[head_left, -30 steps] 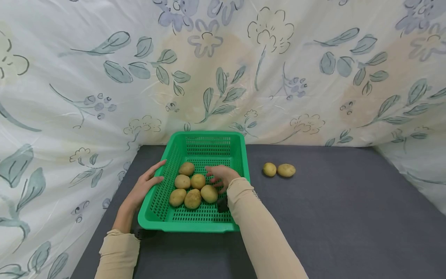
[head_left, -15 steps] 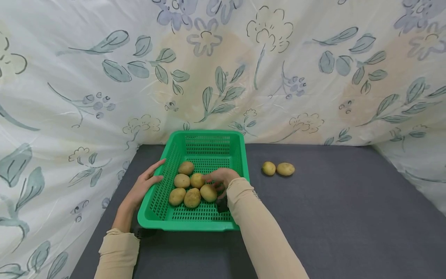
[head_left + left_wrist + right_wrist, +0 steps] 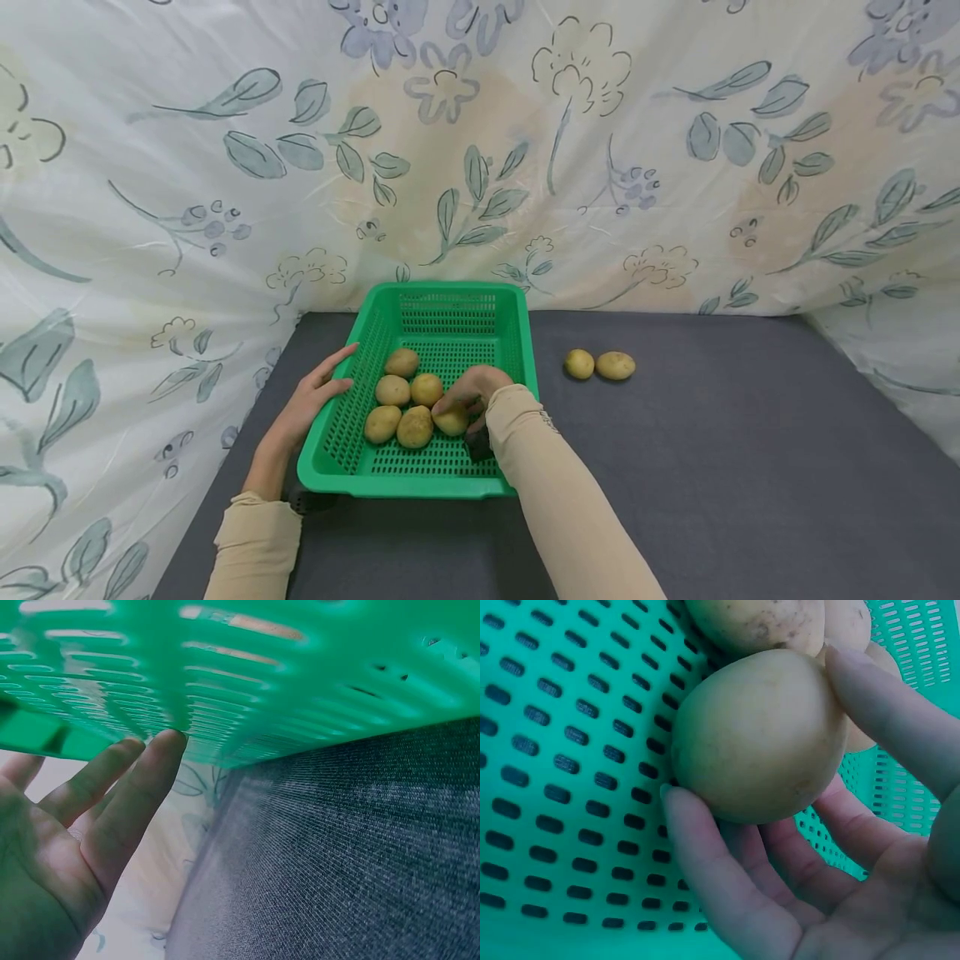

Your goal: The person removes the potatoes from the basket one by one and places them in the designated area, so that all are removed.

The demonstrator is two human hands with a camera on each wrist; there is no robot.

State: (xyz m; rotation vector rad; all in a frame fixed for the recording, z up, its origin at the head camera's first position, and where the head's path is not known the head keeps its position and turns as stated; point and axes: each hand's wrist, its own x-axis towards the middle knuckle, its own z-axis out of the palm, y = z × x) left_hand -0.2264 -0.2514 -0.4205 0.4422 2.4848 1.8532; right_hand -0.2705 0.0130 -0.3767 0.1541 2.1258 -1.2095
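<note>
A green slotted plastic basket [image 3: 405, 486] holds several potatoes, grouped in its left and middle part. My right hand [image 3: 477, 387] reaches over the right side into it and grips the front right potato [image 3: 450, 421]. In the right wrist view, thumb and fingers curl round this potato [image 3: 757, 739], and another potato [image 3: 761, 622] lies right behind it. At the left side my left hand [image 3: 307, 408] has its fingers extended along the basket. The left wrist view shows the straight fingertips [image 3: 169, 742] against the slotted outer wall [image 3: 157, 645], with the palm turned up.
Two more potatoes, a rounder one [image 3: 579, 364] and a longer one [image 3: 616, 366], lie side by side on the dark grey tabletop [image 3: 720, 467] right of the basket. A floral curtain [image 3: 480, 150] hangs behind the table and along its sides.
My right hand has come down and toward me onto the front right potato, and its thumb and fingers have closed round it. The left hand and the basket stay put.
</note>
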